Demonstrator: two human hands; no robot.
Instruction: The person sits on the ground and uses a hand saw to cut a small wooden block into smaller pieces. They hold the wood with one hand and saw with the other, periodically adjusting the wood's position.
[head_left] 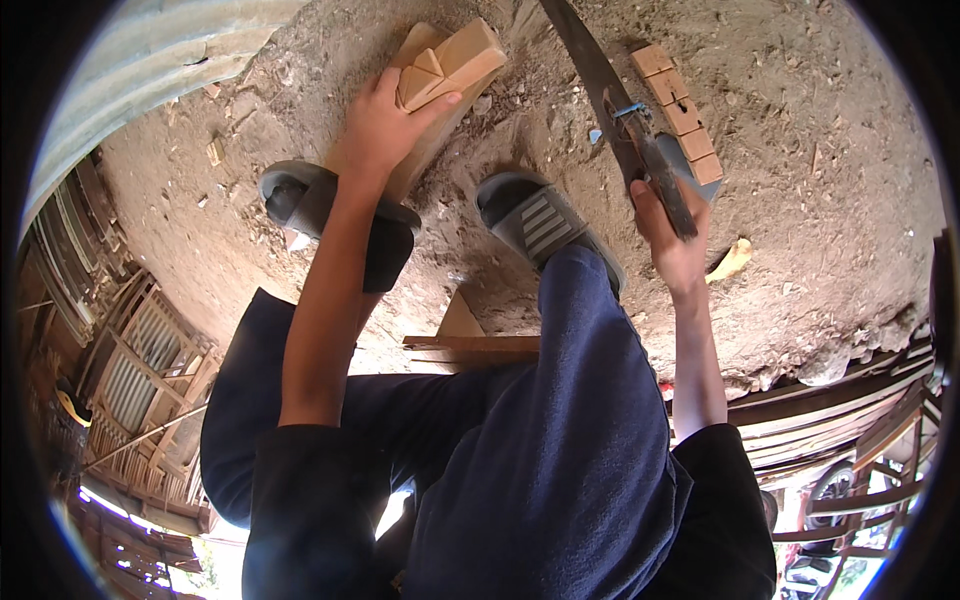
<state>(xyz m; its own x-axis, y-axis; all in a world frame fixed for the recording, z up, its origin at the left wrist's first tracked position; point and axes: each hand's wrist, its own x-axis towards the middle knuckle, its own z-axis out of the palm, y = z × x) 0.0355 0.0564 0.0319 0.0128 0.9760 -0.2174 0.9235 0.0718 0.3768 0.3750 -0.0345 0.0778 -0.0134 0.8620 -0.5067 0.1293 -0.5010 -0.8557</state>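
My left hand (380, 130) is closed round a light wooden block (470, 60), thumb along its near side. Small triangular faces show at the block's near end. Beneath it, a longer plank (425, 150) slants down toward my left sandal. My right hand (672, 235) grips a dark hand saw (600, 80) near its lower end, and the long blade points up and left. A blue tie (630, 109) is wound round the saw above my hand. The saw is apart from the block. Just right of it lies a notched strip of reddish wood (680, 110).
Sandals (535, 215) are on my feet on the dirt ground (800, 200). A yellowish scrap (732, 260) lies beside my right wrist. Wooden boards (470, 345) are between my legs. Corrugated sheeting (170, 60) borders the far left; stacked slats (830, 400) stand at right.
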